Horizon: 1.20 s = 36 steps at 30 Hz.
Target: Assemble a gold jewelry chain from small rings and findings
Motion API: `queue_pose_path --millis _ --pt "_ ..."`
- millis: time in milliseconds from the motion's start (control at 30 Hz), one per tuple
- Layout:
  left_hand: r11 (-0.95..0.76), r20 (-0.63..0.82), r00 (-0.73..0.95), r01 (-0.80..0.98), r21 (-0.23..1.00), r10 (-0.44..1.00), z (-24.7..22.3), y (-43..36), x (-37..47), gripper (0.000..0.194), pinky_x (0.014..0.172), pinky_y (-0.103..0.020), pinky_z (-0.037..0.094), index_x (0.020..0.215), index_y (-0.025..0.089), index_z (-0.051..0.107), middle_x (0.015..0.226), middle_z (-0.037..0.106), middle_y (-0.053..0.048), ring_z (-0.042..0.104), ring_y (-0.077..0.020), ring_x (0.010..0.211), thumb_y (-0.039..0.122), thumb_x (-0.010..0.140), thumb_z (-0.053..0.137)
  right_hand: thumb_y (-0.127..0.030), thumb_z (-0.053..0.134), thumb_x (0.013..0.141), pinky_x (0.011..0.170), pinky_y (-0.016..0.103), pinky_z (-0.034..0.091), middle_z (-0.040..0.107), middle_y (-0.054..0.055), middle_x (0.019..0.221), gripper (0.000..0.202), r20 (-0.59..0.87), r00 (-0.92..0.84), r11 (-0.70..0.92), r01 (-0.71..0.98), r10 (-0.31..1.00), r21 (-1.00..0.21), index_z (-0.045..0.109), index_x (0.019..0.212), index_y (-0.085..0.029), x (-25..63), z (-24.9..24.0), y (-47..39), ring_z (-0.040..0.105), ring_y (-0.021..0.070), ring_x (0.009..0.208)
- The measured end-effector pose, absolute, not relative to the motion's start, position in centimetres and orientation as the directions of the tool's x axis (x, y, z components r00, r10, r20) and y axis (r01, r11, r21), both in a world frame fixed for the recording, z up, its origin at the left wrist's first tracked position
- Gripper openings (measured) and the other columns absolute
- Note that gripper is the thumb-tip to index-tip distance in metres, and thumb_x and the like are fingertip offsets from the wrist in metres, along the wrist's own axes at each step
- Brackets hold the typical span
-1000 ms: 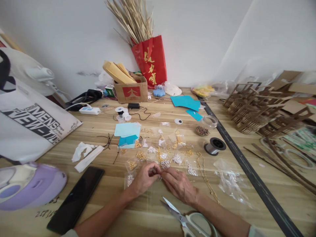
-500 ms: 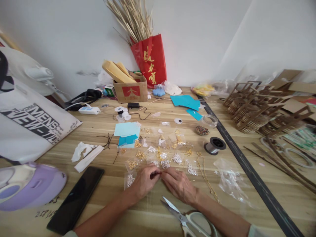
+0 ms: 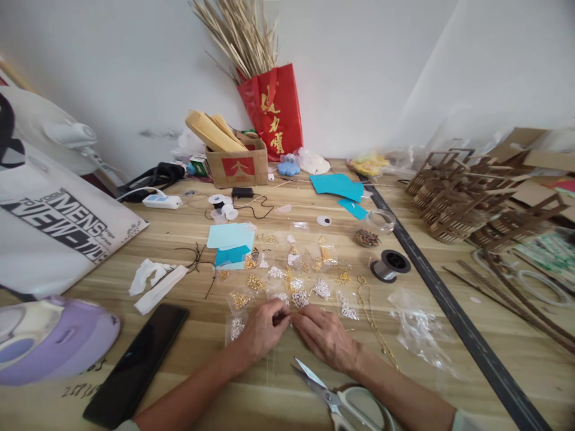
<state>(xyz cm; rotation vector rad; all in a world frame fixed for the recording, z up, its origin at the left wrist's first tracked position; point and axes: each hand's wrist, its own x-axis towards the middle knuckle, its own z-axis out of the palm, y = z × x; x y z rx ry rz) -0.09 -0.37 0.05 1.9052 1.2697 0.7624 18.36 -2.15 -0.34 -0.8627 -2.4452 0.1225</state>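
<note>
My left hand (image 3: pixel 265 328) is closed in a pinch just below the small bags of beads and findings. My right hand (image 3: pixel 327 336) meets it at the fingertips, its fingers pressed together too. Whatever lies between the fingertips is too small to make out. Silver pieces (image 3: pixel 300 299) lie just beyond the fingers, and gold pieces (image 3: pixel 239 300) sit up and left of my left hand. Open-bladed scissors (image 3: pixel 331 397) rest on the table below my right hand. To the right of that hand is a gold chain (image 3: pixel 372 326).
A black phone (image 3: pixel 137 365) lies at the left, near a purple and white object (image 3: pixel 67 335). A wire spool (image 3: pixel 390 266), a bead jar (image 3: pixel 368 237) and clear plastic bags (image 3: pixel 420 329) are at the right. Small brown baskets (image 3: pixel 462 197) stand farther right.
</note>
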Motion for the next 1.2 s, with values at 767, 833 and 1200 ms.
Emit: queue_pose_path --millis 767,833,1200 --pt "-0.042 -0.119 0.448 0.332 0.942 0.886 0.45 0.53 -0.68 0.016 0.059 -0.023 0.039 0.069 0.014 0.06 0.065 0.056 -0.001 0.049 -0.0135 0.063 0.027 0.077 0.055 -0.016 0.035 0.098 0.057 0.026 0.041 0.06 0.005 0.077 0.022 0.459 -0.614 0.762 0.573 0.642 -0.301 0.054 0.086 -0.017 18.46 -0.83 -1.96 0.056 0.0162 0.069" --pt "-0.015 -0.139 0.451 0.321 0.947 0.882 0.38 0.55 -0.69 0.015 0.059 -0.023 0.038 0.07 0.014 0.06 0.066 0.056 0.0 0.048 -0.0131 0.063 0.027 0.077 0.056 -0.015 0.036 0.098 0.058 0.026 0.041 0.059 0.005 0.077 0.021 0.463 -0.613 0.764 0.57 0.64 -0.302 0.054 0.086 -0.017 18.42 -0.75 -1.94 0.056 0.0162 0.068" --pt "0.048 -0.162 0.459 0.249 0.967 0.874 0.15 0.43 -0.79 0.008 0.056 -0.022 0.035 0.071 0.014 0.06 0.063 0.053 0.002 0.045 -0.0107 0.059 0.021 0.073 0.063 -0.015 0.037 0.098 0.057 0.025 0.04 0.058 0.004 0.074 0.021 0.462 -0.612 0.762 0.58 0.642 -0.289 0.055 0.087 -0.016 18.49 -0.85 -2.04 0.056 0.0153 0.067"
